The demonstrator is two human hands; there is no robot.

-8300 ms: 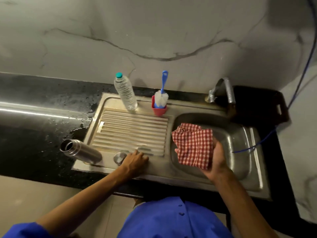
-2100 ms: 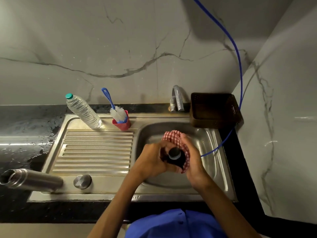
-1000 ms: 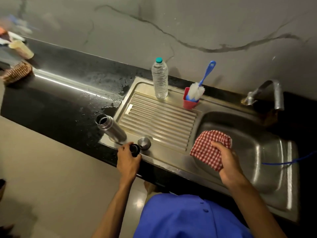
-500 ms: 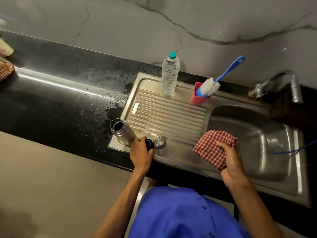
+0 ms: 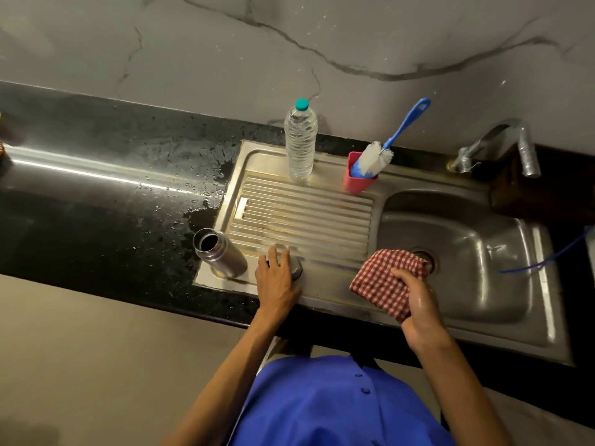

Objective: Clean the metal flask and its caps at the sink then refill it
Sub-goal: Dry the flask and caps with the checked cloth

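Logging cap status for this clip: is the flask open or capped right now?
Open. The flask stands upright on the drainboard with its dark mouth bare; the left hand covers a metal cap beside it.

1 head-worn view looks steeply down and forward from above the counter's front edge, facing the marble wall; the sink sits near, right of centre, arms entering from below

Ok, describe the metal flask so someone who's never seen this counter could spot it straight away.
Start at the steel sink unit and follow its ribbed drainboard to the near left corner. There the metal flask stands uncapped, dark mouth open, just left of the left hand. Unlike the clear plastic bottle at the back, it is brushed steel.
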